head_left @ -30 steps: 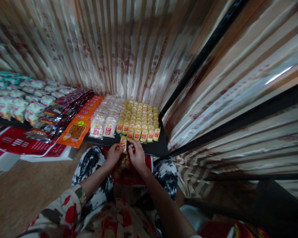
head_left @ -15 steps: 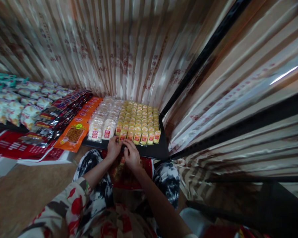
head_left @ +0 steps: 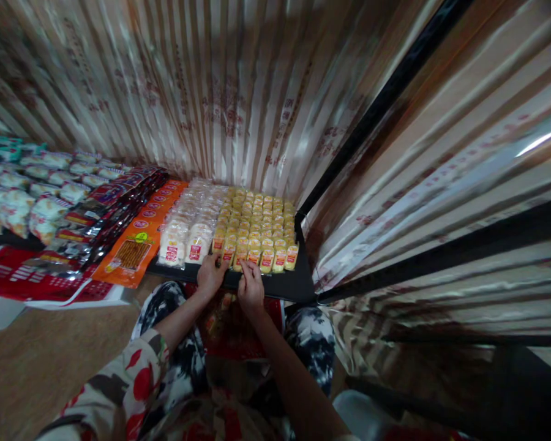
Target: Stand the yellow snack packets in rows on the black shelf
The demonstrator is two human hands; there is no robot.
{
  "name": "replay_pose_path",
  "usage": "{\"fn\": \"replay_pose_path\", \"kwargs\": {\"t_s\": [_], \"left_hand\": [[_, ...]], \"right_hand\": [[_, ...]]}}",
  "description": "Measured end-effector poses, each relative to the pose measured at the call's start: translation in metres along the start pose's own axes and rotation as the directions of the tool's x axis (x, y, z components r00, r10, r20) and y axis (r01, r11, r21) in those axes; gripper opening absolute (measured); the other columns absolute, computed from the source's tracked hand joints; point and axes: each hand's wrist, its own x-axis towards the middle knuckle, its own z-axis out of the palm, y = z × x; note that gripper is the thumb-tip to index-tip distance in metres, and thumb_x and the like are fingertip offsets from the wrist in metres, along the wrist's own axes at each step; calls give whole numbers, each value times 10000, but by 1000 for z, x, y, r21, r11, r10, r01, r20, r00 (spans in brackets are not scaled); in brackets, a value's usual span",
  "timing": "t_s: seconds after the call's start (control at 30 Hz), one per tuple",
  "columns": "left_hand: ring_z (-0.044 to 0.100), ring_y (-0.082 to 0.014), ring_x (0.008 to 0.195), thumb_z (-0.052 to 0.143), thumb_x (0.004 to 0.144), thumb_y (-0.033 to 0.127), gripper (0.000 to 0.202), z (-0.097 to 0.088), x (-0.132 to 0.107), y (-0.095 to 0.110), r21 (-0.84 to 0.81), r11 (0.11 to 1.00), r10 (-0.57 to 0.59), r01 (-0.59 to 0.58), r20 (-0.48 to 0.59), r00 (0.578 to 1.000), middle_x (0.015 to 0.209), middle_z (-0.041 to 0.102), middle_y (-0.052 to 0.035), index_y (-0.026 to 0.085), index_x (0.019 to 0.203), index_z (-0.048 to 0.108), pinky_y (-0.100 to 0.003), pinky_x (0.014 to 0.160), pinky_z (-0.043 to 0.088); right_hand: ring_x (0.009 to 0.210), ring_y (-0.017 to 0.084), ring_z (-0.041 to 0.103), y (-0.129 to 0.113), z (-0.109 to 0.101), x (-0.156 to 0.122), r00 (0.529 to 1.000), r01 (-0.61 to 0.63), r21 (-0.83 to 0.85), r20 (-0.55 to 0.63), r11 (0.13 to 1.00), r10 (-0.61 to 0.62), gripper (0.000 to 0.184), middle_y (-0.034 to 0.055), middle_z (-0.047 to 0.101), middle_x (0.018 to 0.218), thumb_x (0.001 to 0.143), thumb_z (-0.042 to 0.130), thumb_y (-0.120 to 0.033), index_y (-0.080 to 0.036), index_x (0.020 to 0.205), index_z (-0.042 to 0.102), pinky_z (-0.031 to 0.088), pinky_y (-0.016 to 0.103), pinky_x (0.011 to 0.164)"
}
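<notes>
Rows of small yellow wrapped cakes point(head_left: 266, 260) with orange-red labels fill the right end of a black shelf point(head_left: 275, 283). My left hand point(head_left: 211, 274) is at the front left corner of these rows, its fingers closed together against the front cakes; what they hold, if anything, is hidden. My right hand point(head_left: 251, 289) is just right of it, index finger stretched out and touching the lower edge of a front cake, with nothing seen in it. Below, between my knees, a red bag or box point(head_left: 239, 343) contains a few loose yellow cakes point(head_left: 226, 301).
Left of the yellow rows lie clear packets of round white crackers point(head_left: 195, 245), an orange snack pack point(head_left: 133, 254), dark shiny packs point(head_left: 92, 220) and white bags point(head_left: 46, 214). Behind hangs a pleated, shiny curtain point(head_left: 239, 92). A black post point(head_left: 362, 128) rises at the shelf's right corner.
My right hand has moved slightly right, away from my left hand, with its index finger now on a front cake. My left hand stays near the same corner.
</notes>
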Motion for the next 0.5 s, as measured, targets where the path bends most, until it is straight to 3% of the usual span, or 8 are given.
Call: {"fn": "replay_pose_path", "kwargs": {"t_s": [0.13,0.27,0.37,0.5], "left_hand": [[558,-189,879,500,816,371,394,2,-3,-1,28,999,42,-40,-73,996,985,548,-80,167,1153,530,-290,761,439],[547,-165,817,528,795,349,389,6,-4,-9,-70,990,111,-124,-165,980,855,541,-34,153,1130,503,-271,740,443],[534,-134,705,519,798,338,334,10,-4,-11,-105,982,137,-154,-152,979,757,519,10,166,1085,500,-242,671,429],[524,-121,646,527,794,351,286,12,-3,-8,-54,995,76,-83,-109,991,711,520,32,189,1030,506,-224,588,381]], "right_hand": [[1035,188,488,1,3,-1,1000,9,-39,-15,999,-9,524,128,493,1125,752,330,-60,-132,1233,526,429,325,925],[1035,181,481,1,3,-1,1000,-10,-56,5,998,10,531,105,485,1122,760,333,-70,-173,1248,515,428,317,924],[1037,180,472,0,3,-1,1000,-6,-66,25,998,7,547,96,476,1128,755,344,-75,-185,1271,490,424,321,932],[1053,184,464,-2,4,-1,999,-17,-87,32,996,20,574,96,473,1136,738,346,-63,-189,1283,477,420,315,934]]}}
